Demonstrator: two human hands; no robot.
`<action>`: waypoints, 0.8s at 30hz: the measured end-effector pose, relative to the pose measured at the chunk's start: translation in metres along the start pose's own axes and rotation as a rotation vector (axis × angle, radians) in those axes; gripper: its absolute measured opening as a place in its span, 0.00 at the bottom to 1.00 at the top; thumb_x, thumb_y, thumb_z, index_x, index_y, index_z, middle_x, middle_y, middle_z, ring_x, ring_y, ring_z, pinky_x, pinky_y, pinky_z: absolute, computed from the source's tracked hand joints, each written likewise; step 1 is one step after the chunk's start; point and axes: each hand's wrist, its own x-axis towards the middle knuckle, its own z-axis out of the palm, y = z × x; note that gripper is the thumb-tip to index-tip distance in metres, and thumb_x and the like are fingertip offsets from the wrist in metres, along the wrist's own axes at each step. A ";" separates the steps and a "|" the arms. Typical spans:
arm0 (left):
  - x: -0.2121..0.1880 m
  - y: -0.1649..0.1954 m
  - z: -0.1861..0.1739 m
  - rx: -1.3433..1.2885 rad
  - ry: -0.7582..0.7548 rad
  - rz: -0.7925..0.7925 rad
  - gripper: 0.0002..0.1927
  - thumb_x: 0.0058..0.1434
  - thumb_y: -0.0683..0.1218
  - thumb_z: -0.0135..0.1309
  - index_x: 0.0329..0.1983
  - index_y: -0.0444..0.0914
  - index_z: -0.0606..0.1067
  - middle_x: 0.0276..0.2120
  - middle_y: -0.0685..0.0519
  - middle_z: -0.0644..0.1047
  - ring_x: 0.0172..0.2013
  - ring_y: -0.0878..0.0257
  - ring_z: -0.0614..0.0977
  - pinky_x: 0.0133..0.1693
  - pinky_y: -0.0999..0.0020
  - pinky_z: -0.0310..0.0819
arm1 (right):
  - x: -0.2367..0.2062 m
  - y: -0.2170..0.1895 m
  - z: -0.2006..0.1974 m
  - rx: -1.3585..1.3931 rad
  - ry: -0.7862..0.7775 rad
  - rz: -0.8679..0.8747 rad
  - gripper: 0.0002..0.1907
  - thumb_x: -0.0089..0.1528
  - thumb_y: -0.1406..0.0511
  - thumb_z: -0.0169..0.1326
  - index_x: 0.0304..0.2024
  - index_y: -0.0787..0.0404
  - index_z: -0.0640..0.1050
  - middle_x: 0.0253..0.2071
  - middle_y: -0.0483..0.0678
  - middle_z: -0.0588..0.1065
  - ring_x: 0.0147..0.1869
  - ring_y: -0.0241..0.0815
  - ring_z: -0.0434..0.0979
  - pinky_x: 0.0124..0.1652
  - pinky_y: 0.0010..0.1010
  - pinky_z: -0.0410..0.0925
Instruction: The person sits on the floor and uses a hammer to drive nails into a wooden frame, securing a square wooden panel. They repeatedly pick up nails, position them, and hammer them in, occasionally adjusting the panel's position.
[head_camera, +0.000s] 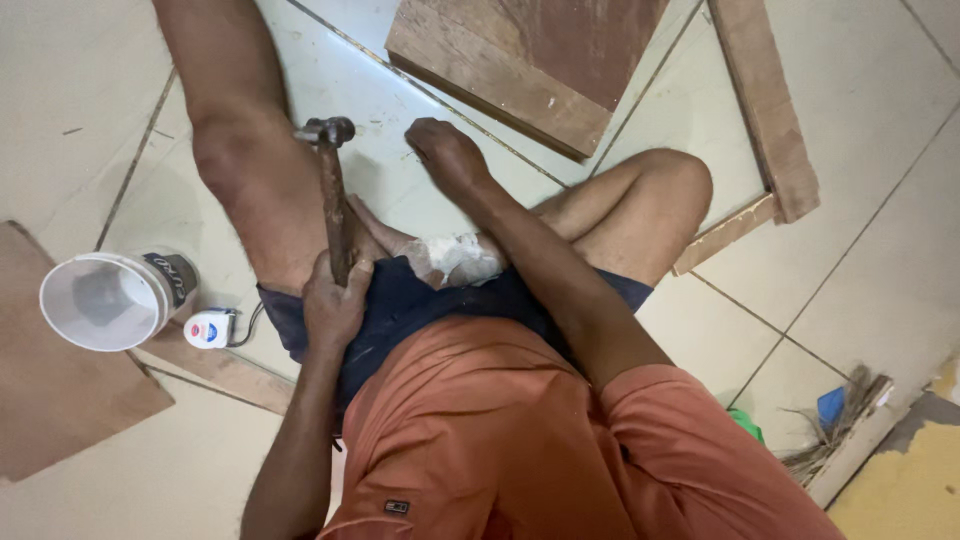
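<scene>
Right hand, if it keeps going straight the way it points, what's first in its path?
Likely the thick wooden board on the tiled floor; the right hand points up-frame toward its near edge, only bare tile between. Depth unclear.

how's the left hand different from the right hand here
The left hand is shut around the handle of a hammer, near the lap; the right hand holds no tool and is stretched further out, fingers curled down on the floor tiles. The left hand is raised off the floor, the right hand rests against it. Both are bare and belong to the same seated person.
</scene>
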 end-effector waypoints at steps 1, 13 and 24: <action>0.002 0.000 0.001 -0.008 0.010 0.019 0.23 0.65 0.58 0.58 0.51 0.35 0.76 0.37 0.40 0.81 0.40 0.49 0.83 0.44 0.56 0.75 | 0.009 0.000 0.006 -0.055 -0.029 0.037 0.06 0.65 0.69 0.52 0.40 0.61 0.81 0.42 0.55 0.79 0.47 0.55 0.79 0.46 0.44 0.72; -0.008 0.010 0.009 -0.009 -0.015 0.182 0.18 0.64 0.52 0.61 0.48 0.35 0.76 0.32 0.43 0.80 0.35 0.51 0.83 0.41 0.57 0.76 | 0.020 -0.026 0.004 -0.350 -0.027 0.061 0.07 0.60 0.69 0.52 0.41 0.57 0.78 0.34 0.51 0.77 0.41 0.54 0.79 0.40 0.46 0.72; -0.007 0.007 0.010 0.030 -0.019 0.142 0.19 0.64 0.54 0.60 0.48 0.35 0.76 0.34 0.41 0.80 0.36 0.47 0.83 0.41 0.54 0.75 | -0.043 0.019 -0.009 0.316 0.197 0.455 0.09 0.60 0.70 0.53 0.40 0.61 0.81 0.38 0.53 0.80 0.41 0.47 0.81 0.45 0.37 0.74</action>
